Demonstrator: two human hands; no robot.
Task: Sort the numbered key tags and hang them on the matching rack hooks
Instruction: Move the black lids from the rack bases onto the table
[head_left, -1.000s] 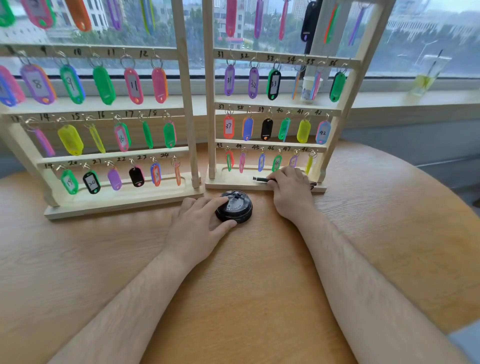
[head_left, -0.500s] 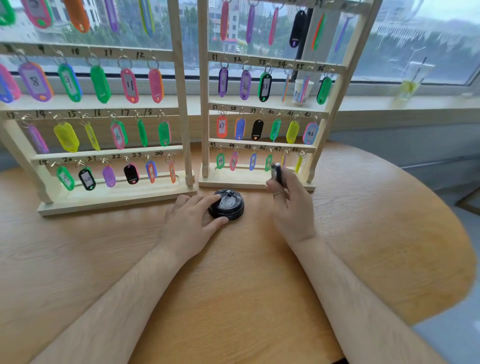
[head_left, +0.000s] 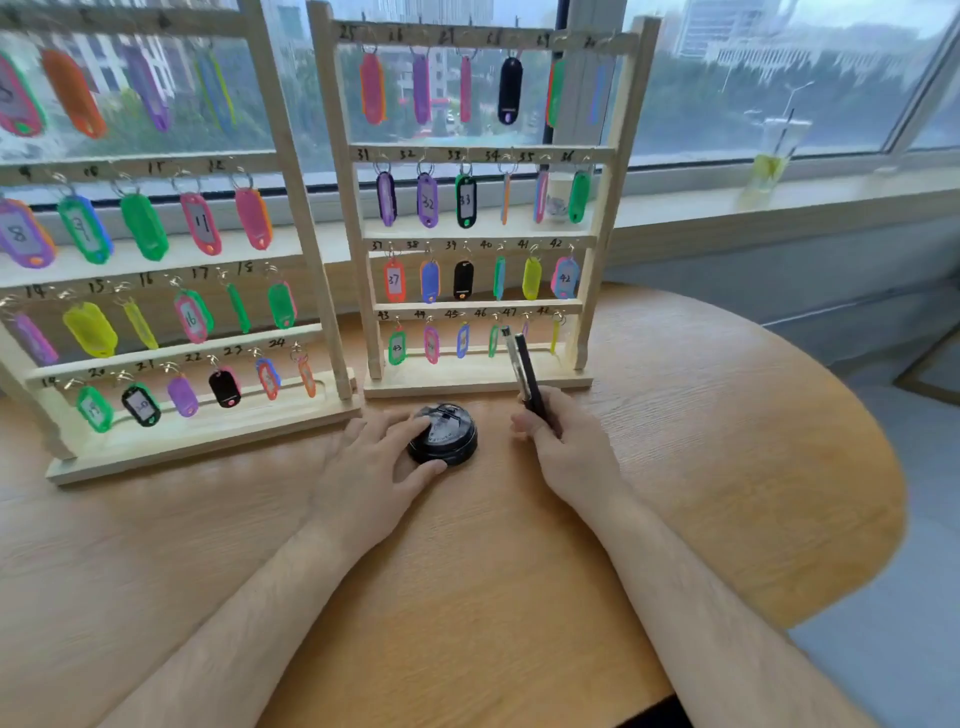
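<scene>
Left hand is down on the table, holding a black round puck: thumb against its near side, forefinger laid over its top edge, other fingers flat on the wood.

Right hand is just right of the puck, curled round a black pen. The pen stands tilted, its upper end rising in front of the bottom row of the right rack, near the hooks marked 46 and 47.

The key tags hang on hooks, beyond both hands. Nearest to my right hand is the 43–48 row, tag 43 at its left end. The left rack stands beside it and carries lower numbers; its base lies just ahead of my left fingertips. Many numbers are blurred.
</scene>
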